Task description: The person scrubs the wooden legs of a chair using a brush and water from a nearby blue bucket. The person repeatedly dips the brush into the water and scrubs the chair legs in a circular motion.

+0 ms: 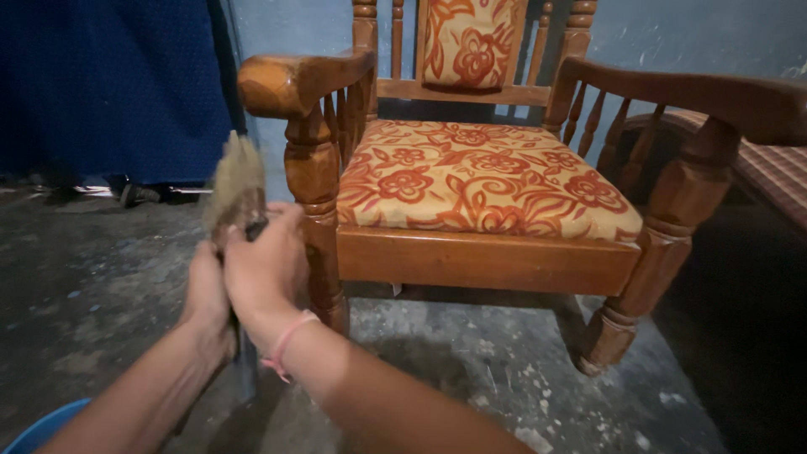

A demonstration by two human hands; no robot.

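Bristles of a small brush (236, 187), tan and fanned upward, stand left of centre in the frame, just beside the front left leg of a wooden armchair (483, 256). Both hands are wrapped around the brush's lower end: the right hand (265, 269), nearer the chair, is closed over the dark neck of the brush with its fingers curled tight, and the left hand (207, 290) sits just behind and to the left of it, also closed on the handle, though its fingers are mostly hidden by the right one. A pink band (286, 343) circles the right wrist. The brush is upright, slightly tilted left, and whether its bristles touch the chair leg cannot be told. The armchair fills the middle and right of the frame, with turned legs, spindled sides, broad glossy armrests, and a cushion (483, 181) patterned in red flowers on a yellow ground. Below lies a rough grey concrete floor (496, 361) flecked with pale specks. A dark blue cloth (109, 84) hangs at the upper left, and a blue rim (38, 430) shows in the lower left corner.
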